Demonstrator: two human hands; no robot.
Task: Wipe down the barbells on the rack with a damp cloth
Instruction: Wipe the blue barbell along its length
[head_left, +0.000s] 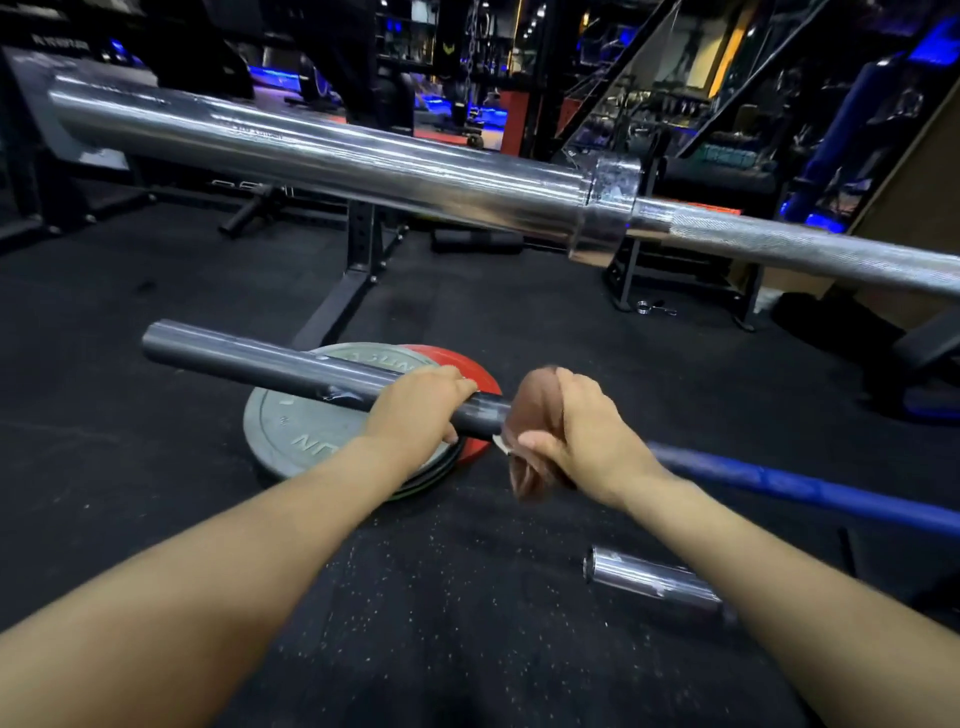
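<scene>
In the middle of the frame, the left hand (421, 402) wraps the dark bar (291, 366). The right hand (576, 431) squeezes the brown cloth (535, 410) round it. The bar's free end could swing or slip and hit the plates (301, 431) below. Plate letters are too cut off to read.

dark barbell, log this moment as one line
phase: wiping | left hand: grips dark barbell sleeve | right hand: holds brown cloth wrapped on bar | chrome barbell: untouched

Glossy chrome barbell (322, 150); matt speckled rubber floor (467, 597).
</scene>
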